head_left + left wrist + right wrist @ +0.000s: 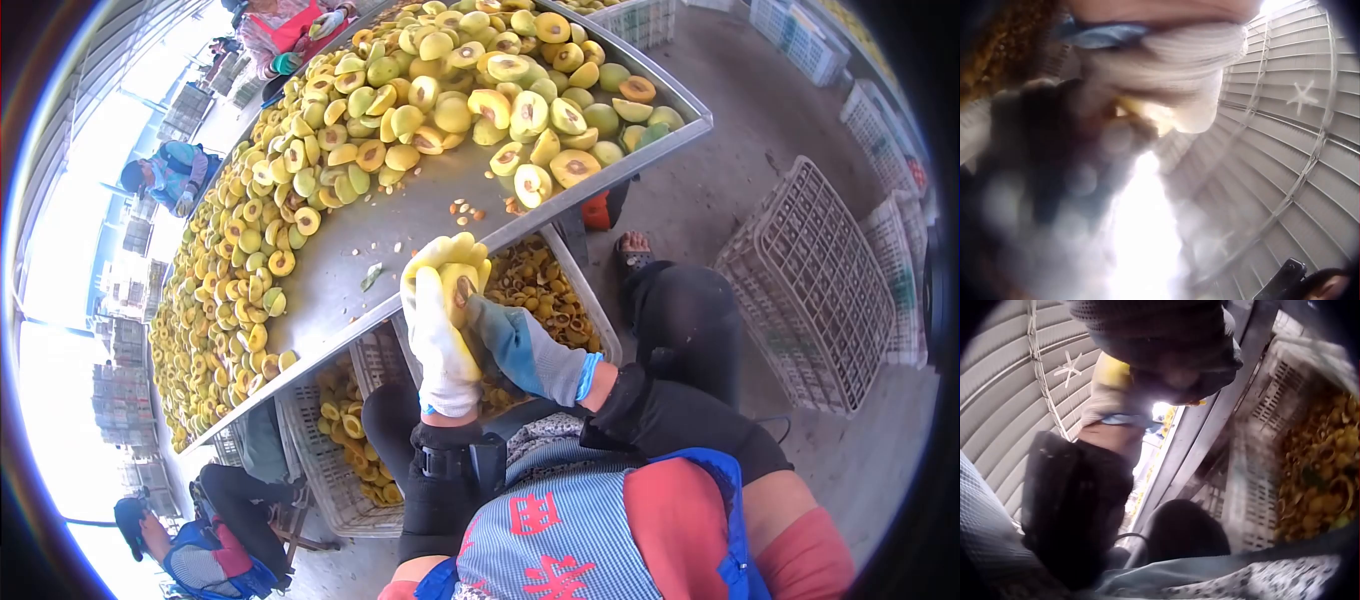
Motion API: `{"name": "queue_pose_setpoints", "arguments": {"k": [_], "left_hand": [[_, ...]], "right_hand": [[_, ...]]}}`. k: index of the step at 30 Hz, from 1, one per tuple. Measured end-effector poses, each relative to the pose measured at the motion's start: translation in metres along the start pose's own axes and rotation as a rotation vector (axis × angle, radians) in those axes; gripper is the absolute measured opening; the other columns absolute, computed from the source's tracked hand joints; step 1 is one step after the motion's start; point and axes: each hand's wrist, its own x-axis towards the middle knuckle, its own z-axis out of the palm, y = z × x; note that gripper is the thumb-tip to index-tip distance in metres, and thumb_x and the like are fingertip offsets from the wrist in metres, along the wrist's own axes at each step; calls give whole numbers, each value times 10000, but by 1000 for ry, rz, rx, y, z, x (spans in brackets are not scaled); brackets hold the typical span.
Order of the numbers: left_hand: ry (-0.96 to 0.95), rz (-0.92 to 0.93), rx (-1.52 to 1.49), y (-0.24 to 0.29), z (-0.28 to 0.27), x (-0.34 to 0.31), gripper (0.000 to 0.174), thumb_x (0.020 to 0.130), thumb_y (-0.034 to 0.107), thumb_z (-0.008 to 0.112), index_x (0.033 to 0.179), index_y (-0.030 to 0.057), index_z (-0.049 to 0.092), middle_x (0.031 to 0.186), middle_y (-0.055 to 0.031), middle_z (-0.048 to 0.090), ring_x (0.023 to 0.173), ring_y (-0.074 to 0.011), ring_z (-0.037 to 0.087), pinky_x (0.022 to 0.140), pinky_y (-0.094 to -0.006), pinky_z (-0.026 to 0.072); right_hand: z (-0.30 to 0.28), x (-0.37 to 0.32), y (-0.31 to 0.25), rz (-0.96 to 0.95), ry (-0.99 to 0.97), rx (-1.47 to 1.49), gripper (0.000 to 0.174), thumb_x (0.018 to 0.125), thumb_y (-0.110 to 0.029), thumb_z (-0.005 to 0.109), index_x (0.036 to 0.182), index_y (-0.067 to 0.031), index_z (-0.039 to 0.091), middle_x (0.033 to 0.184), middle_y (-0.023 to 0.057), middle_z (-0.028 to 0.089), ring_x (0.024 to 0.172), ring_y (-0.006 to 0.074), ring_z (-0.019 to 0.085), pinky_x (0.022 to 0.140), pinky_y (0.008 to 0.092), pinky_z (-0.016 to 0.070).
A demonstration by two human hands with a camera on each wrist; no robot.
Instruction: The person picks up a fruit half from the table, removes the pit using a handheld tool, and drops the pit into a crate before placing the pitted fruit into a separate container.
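Fruit half (463,291) | at the near edge of the table (340,270), above the crate (590,294) | left hand (440,335) curled round it; right hand (537,352) against it, its grip I can't tell | risk, I judge: a hard right-hand push could skid off the flesh, jabbing the left palm.

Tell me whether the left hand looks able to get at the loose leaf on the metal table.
Probably yes: the leaf lies uncovered near the edge of the table, close to the left hand, though that hand holds a fruit.
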Motion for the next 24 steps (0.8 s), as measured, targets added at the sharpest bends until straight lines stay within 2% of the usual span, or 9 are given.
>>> {"name": "queue_pose_setpoints", "arguments": {"k": [4, 7, 8, 11, 14, 17, 18, 21, 24], "left_hand": [[-42, 47, 81, 4, 4, 0, 537, 1069, 430, 435, 1459, 62, 448, 1382, -177, 568, 1151, -318, 624, 1019, -433, 504], [-160, -167, 73, 18, -10, 7, 561, 1071, 428, 407, 1485, 51, 434, 1353, -186, 591, 1094, -297, 646, 984, -417, 521], [-136, -237, 114, 26, -7, 9, 518, 1066, 392, 427, 1433, 35, 506, 1278, -165, 636, 1026, -247, 645, 886, -342, 538], [-136, -328, 23, 32, -12, 8, 476, 1056, 342, 443, 1400, 26, 536, 1226, -169, 658, 1011, -247, 653, 897, -349, 540], [-109, -239, 56, 34, 0, 0, 455, 1048, 301, 452, 1390, 12, 536, 1202, -173, 664, 1019, -251, 652, 927, -374, 538], [-99, -148, 58, 28, 4, -5, 456, 1043, 284, 451, 1406, 15, 519, 1203, -175, 664, 1036, -260, 652, 956, -383, 529], [-101, -120, 51, 25, 3, -6, 457, 1042, 279, 451, 1412, 17, 512, 1204, -177, 663, 1043, -263, 652, 965, -385, 526], [-102, -138, -35, 27, 1, -4, 457, 1040, 260, 446, 1429, 26, 496, 1212, -179, 660, 1059, -268, 652, 988, -393, 517], [-103, -135, -25, 29, -6, 0, 515, 1022, 350, 507, 1436, 44, 504, 1224, -184, 643, 1064, -285, 659, 975, -434, 546]], "right_hand": [[-6, 1, -16, 322, -84, 125, 695, 962, -744, 424, 1063, -118, 706, 672, -6, 533, 545, 96, 446, 480, 264, 341], [-15, 2, -41, 464, -123, -27, 687, 968, -728, 436, 1073, -106, 708, 691, 0, 557, 581, 98, 477, 510, 272, 372], [-16, 0, -49, 515, -135, -112, 676, 976, -712, 446, 1085, -98, 708, 706, 4, 575, 606, 98, 500, 533, 274, 396], [-14, 1, -12, 77, -102, -231, 603, 1018, -611, 478, 1136, -64, 700, 814, 27, 647, 761, 86, 563, 664, 275, 468], [-14, -4, 3, -63, -91, -185, 530, 1049, -513, 493, 1177, -36, 685, 918, 38, 677, 888, 75, 561, 779, 274, 488], [6, -6, 13, -27, -42, 72, 509, 1064, -488, 473, 1192, -42, 681, 963, 34, 679, 903, 72, 552, 794, 265, 495], [7, -9, 9, 96, -49, 192, 510, 1072, -487, 451, 1210, -50, 674, 998, 38, 682, 918, 78, 552, 817, 278, 498], [-4, -8, -18, 335, -147, 15, 559, 1058, -529, 457, 1242, -42, 661, 996, 41, 684, 921, 105, 567, 837, 286, 500], [-9, 1, -9, 57, -158, -156, 629, 1023, -586, 488, 1232, -19, 664, 963, 70, 701, 882, 146, 607, 820, 312, 512]]}}
